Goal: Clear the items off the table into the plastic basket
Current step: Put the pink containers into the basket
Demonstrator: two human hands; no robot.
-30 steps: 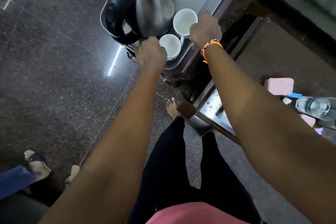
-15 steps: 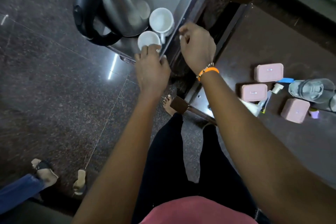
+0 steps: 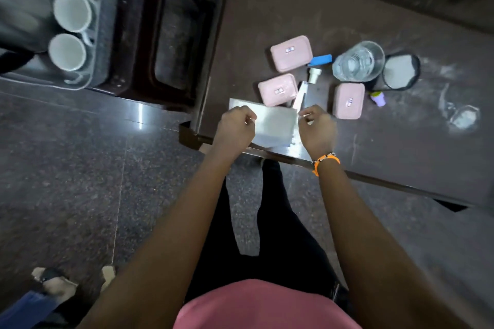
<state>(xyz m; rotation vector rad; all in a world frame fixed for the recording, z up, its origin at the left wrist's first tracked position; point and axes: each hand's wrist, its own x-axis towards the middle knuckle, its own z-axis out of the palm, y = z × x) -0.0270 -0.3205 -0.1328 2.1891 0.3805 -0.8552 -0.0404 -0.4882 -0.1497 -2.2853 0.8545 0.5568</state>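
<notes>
Dark-brown table (image 3: pixel 294 8) edge carries a flat silvery-white box (image 3: pixel 272 123), and both hands hover at its two ends. The left hand (image 3: pixel 235 125) has its fingers curled at the box's left end; whether its grip has closed on the box or only hangs over it I cannot tell. The right hand (image 3: pixel 316 128), an orange band (image 3: pixel 324 161) on its wrist, is curled the same way at the right end, and its grip is equally unclear.

Just beyond the box lie three pink lidded containers (image 3: pixel 291 53), two on the left and one to the right, with a white tube (image 3: pixel 300 95) between them. A blue item (image 3: pixel 320 59) and a clear glass (image 3: pixel 358 61) sit behind, a black-rimmed round lid (image 3: pixel 401 72) beside the glass, and a small purple piece (image 3: pixel 378 97) near the right container.

Off to the far left, well apart from the table, the plastic basket (image 3: pixel 99 35) holds two white cups (image 3: pixel 72 12) side by side.
</notes>
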